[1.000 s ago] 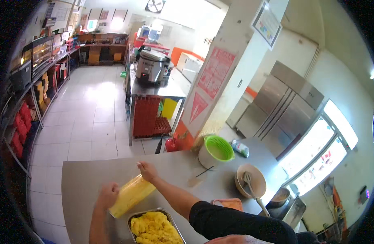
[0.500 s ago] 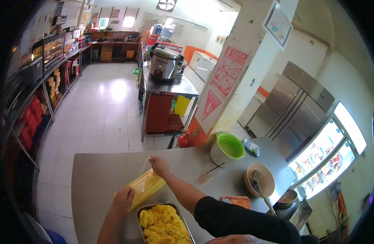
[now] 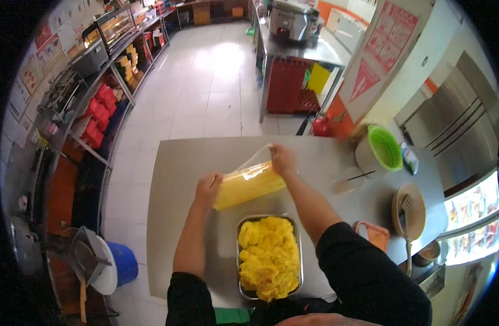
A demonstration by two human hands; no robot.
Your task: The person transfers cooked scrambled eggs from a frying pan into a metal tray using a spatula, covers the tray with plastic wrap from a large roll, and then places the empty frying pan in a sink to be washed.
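Note:
My left hand point(image 3: 207, 190) is closed on the left end of a clear plastic bag point(image 3: 250, 186) with smooth yellow contents, which I cannot identify. My right hand point(image 3: 282, 160) grips its upper right corner, blurred by motion. Between the two hands the bag is stretched, its loose clear edge raised above the yellow part. Just below it, nearer to me, a rectangular metal tray point(image 3: 301, 255) stands on the steel table. Lumpy yellow food point(image 3: 267, 252), resembling scrambled egg, is heaped in the tray.
Right of my arm are an orange tray point(image 3: 376, 237), a pan point(image 3: 418, 217) with a spatula, a clear cup point(image 3: 347, 182) and a bucket with a green basket point(image 3: 385, 148). The steel table point(image 3: 179, 168) has its left edge by the aisle. A blue bucket point(image 3: 123, 261) stands lower left.
My view has swung left and down, bringing the whole tray into sight. The bag, slanted before, now lies more level between my hands, both still gripping it.

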